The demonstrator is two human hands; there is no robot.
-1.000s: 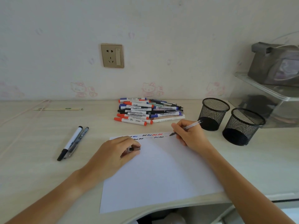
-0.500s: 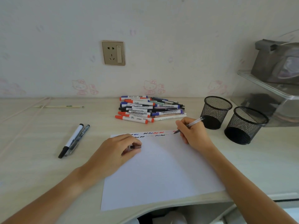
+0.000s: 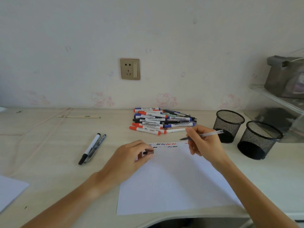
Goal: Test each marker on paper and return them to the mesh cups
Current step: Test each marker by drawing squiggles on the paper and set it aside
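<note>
A white sheet of paper lies on the desk with short coloured squiggles along its top edge. My right hand holds a clear pen, its tip lifted just above the paper's top right corner. My left hand rests on the paper's left edge and pinches a small dark pen cap. A pile of markers with red, blue and black caps lies behind the paper. Two black mesh cups stand at the right.
A black-capped marker and a pen lie side by side left of the paper. A second sheet's corner shows at the lower left. A clear shelf with a grey object stands at the far right. A wall socket sits above the desk.
My right hand has lifted the pen off the paper and drawn it slightly right. My left hand has stayed in place with the cap.
</note>
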